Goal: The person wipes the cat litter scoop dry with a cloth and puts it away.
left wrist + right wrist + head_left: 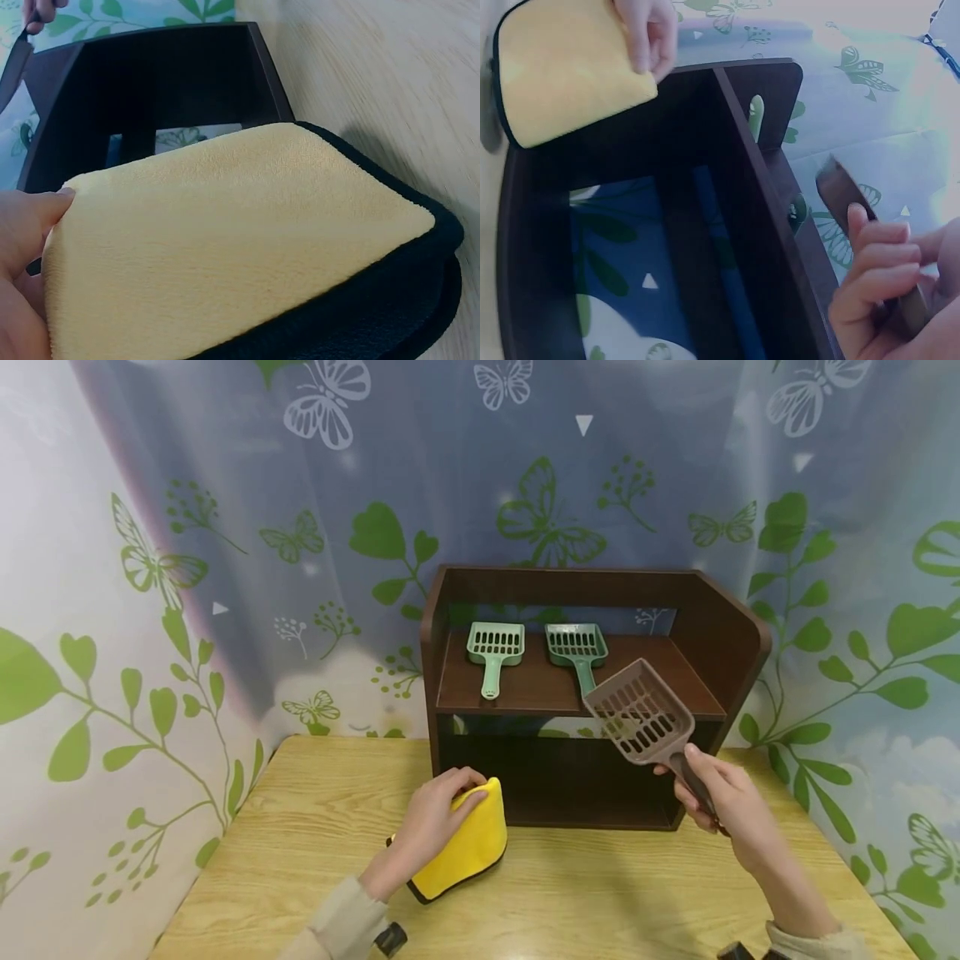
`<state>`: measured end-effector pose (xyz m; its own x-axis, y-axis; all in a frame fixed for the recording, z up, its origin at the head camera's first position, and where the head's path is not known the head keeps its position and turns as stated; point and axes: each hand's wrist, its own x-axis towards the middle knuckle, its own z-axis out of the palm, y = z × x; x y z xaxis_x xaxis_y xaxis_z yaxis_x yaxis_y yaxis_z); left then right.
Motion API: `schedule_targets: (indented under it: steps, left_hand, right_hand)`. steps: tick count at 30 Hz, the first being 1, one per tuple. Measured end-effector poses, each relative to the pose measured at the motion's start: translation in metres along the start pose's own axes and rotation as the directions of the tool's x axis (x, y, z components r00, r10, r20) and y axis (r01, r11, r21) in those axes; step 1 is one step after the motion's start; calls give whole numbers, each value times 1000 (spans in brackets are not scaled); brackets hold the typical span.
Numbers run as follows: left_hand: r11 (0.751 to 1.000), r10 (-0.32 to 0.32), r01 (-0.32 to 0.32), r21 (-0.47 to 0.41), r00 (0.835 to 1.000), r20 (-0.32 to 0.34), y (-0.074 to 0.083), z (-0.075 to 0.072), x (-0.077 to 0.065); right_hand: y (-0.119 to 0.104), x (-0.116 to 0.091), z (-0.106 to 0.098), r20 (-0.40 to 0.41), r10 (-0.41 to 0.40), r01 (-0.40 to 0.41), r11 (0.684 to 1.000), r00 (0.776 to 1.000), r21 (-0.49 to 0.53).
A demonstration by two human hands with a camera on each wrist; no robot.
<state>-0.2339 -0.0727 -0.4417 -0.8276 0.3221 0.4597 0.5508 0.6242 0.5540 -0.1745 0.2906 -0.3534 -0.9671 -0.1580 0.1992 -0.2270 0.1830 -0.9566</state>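
My right hand point(723, 797) grips the dark handle of a brown slotted litter scoop point(641, 710), raised in front of the shelf's right side. Seen from the right wrist, the scoop point(844, 191) appears nearly edge-on above the curled fingers. A folded yellow cloth point(468, 843) with black edging hangs from my left hand point(435, 814), pinched at its upper edge between thumb and fingers. In the left wrist view the cloth point(225, 240) fills the middle, its dark underside showing below. Two green litter scoops, a pale one point(495, 643) and a darker one point(576, 645), lie on the upper shelf.
A dark brown two-tier shelf point(570, 578) stands at the back of the wood-grain table point(322, 810). Behind it and at both sides hangs a curtain point(450, 460) printed with leaves and butterflies. The brown scoop overlaps the shelf's front edge in the head view.
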Motion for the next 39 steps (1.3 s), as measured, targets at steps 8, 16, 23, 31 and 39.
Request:
schedule_targets:
  steps: [8,16,23,31,39]
  left_hand:
    - [999,-9,10,33,1000,-21,-10,-1,-6]
    - [1000,-1,2,27,1000,-26,-13,1,-10]
    - [1000,1,0,25,1000,-27,-16,3,-13]
    - [1000,-5,5,25,999,-33,-17,3,-16]
    - [1000,-7,8,27,999,-32,-16,3,-17]
  right_hand:
    - [-14,29,-11,-121,-5,8,1000,993,24]
    - [-23,68,-28,-64,79,-77,997,995,21]
    - [-26,95,-41,-27,179,-179,984,983,3]
    - [-29,120,-50,39,262,-263,965,964,9]
    - [-27,130,-50,64,306,-304,952,950,-32]
